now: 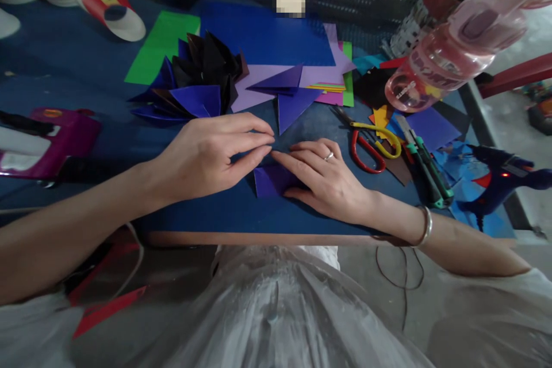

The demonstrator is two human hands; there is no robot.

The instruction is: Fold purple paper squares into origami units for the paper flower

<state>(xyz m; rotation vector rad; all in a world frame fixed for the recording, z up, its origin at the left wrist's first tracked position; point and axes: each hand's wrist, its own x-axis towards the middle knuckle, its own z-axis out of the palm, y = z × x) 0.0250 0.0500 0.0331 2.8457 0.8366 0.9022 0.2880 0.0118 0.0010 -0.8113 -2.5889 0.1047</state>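
Note:
A small folded sheet of purple paper lies flat near the front edge of the table. On its right part rests my right hand, fingers stretched and thumb spread apart from them, covering some of the paper. My left hand is just above the paper's left end, its fingers extended and their tips close to the right index fingertip. No object shows between the left fingers. Beyond the hands sit folded purple paper triangles and a cluster of black and purple folded paper petals.
Scissors, a box cutter, a glue gun with a lit red light and a pink bottle stand or lie to the right. Coloured sheets are stacked behind. At left is a magenta device.

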